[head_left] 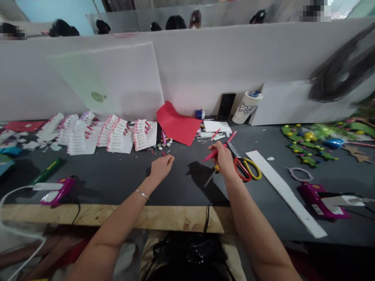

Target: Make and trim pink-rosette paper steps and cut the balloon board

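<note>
Slender pink stick (213, 153) held up in a closed grip by the person's right hand (223, 158) above a dark grey worktop (117, 183), tilted across the palm. A small yellow piece (216, 168) and a thin grey sliver (209, 178) show just below the fingers; what they belong to is hidden. Red-and-yellow-handled scissors (244, 168) lie just beside that hand, blades pointing toward the back of the worktop.

The left hand (160, 167) rests apart from it, grip open and loosely curled, with nothing visible inside, a silver bangle (142, 194) on the wrist. Ahead of it, rows of white cards lined with pink-tipped pieces (140, 134) stand near a crumpled red paper sheet (177, 123).

A long white strip (281, 191) runs toward the worktop's front edge on the right. Magenta hot glue guns sit on both sides, one at left (57, 191) and one at right (313, 197). Green decorated foam shapes (304, 150) cluster at far right. A black smartphone (226, 106) and a white patterned cup (247, 107) lean against a white partition (205, 66) at the back.
</note>
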`<state>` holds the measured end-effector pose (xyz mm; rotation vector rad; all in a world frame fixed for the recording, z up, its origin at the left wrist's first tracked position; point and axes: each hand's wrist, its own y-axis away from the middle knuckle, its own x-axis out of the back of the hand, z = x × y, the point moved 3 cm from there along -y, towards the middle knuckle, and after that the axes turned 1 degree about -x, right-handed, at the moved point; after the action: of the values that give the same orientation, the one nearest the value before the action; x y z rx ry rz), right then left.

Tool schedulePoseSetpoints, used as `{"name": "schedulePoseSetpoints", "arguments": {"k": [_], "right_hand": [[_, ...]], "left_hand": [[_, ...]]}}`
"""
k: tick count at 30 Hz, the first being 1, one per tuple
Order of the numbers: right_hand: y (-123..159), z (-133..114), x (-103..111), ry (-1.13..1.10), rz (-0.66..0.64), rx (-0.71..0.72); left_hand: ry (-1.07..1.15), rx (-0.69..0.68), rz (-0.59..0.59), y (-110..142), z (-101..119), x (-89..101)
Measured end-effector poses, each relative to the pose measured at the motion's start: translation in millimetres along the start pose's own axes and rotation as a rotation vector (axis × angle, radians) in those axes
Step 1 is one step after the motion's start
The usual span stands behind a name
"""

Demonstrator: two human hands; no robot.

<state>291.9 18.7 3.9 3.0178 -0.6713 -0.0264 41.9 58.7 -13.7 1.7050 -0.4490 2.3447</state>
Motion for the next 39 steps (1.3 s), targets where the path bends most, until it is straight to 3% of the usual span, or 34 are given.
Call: {"name": "schedulePoseSetpoints", "arguments": {"k": [3,8,13,19,29,33,39], "right_hand": [[5.1,-1.8,21.5,-0.045,0.165,0.137],[16.0,3.6,28.4,0.075,0.281,0.379],[20.4,11.8,23.4,0.232,0.277,0.514],[21.4,16.9,18.1,0.224,0.229,0.484],[36.9,20.3,2.4,0.228,0.08,0.401],[45.1,17.3,-11.1,0.099,-0.012,0.287],[46.4,23.5,-30.4,-0.001,-0.168,0.158]], "left_hand": [[-0.063,0.084,0.005,0.3,-20.0,4.8],[-0.082,0.159,0.267,-2.1,-65.8,21.8],[-0.125,0.144,0.217,-13.0,-85.7,18.7],[-0.174,0.164,0.194,-27.1,-83.6,10.8],[-0.079,0.152,0.219,-19.1,-78.7,6.9],[0.001,0.082,0.213,-15.5,-54.8,2.4],[0.523,-0.184,0.173,-11.7,-2.5,-13.7]]}}
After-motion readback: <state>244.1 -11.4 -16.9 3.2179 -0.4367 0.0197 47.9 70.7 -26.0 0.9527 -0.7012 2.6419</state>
